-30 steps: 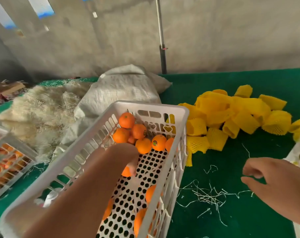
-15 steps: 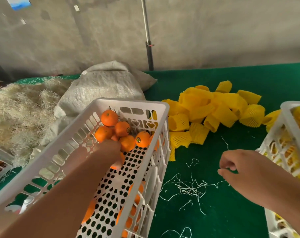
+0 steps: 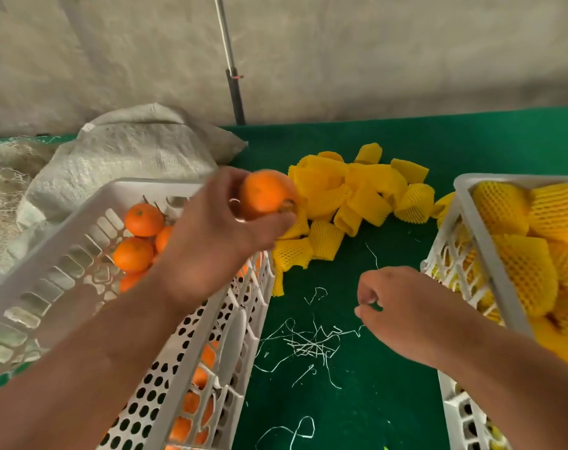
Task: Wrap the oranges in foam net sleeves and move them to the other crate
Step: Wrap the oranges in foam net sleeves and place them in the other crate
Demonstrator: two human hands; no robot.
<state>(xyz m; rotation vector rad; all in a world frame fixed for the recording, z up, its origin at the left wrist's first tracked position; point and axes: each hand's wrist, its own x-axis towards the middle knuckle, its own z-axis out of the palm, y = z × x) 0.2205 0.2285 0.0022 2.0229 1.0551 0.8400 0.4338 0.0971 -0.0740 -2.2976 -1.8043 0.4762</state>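
My left hand (image 3: pixel 217 235) grips a bare orange (image 3: pixel 264 193) and holds it above the right rim of the white crate (image 3: pixel 65 254) on the left, which holds several more bare oranges (image 3: pixel 143 219). Just beyond the held orange lies a pile of yellow foam net sleeves (image 3: pixel 357 196) on the green table. My right hand (image 3: pixel 402 310) hovers over the table with loosely curled fingers, holding nothing. A second white crate (image 3: pixel 464 228) at the right holds several oranges wrapped in yellow net (image 3: pixel 519 271).
White string scraps (image 3: pixel 308 342) litter the green table (image 3: pixel 357 401) between the crates. A grey woven sack (image 3: pixel 130 151) and a heap of straw (image 3: pixel 3 190) lie behind the left crate. A dark pole (image 3: pixel 235 92) stands against the grey wall.
My left hand has lifted an orange out of the left crate and carried it up and to the right, toward the sleeve pile. The right crate has come into fuller view.
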